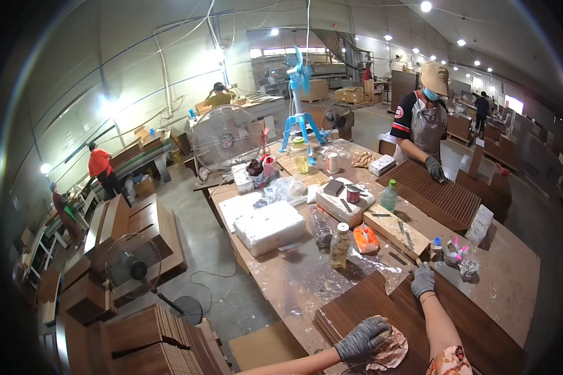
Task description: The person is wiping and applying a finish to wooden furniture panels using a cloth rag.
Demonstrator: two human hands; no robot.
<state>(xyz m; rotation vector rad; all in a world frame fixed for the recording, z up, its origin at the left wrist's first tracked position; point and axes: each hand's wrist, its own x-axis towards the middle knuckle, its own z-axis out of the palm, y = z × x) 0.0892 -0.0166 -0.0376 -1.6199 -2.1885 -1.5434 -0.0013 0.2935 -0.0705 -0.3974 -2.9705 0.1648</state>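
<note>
My left hand (361, 338), in a grey glove, is closed on a crumpled, stained cloth (391, 351) that lies against a dark brown wooden panel (356, 306). Farther forward, my right hand (423, 279), gloved the same way, rests with fingers stretched out at the far edge of another dark brown panel (463, 312). Just beyond it lies a pale wooden block (397, 231) with thin dark strips on top. Small bottles with blue and pink tops (444, 250) stand right of that block, beside a crumpled grey wad (468, 270).
On the worktable (281, 269) stand a white foam-wrapped block (269, 226), a jar (339, 247), a green bottle (389, 195) and an orange package (365, 239). Across it, a co-worker (422, 119) handles a ribbed brown panel (428, 190). Fans (228, 134) and stacked panels (150, 344) stand left.
</note>
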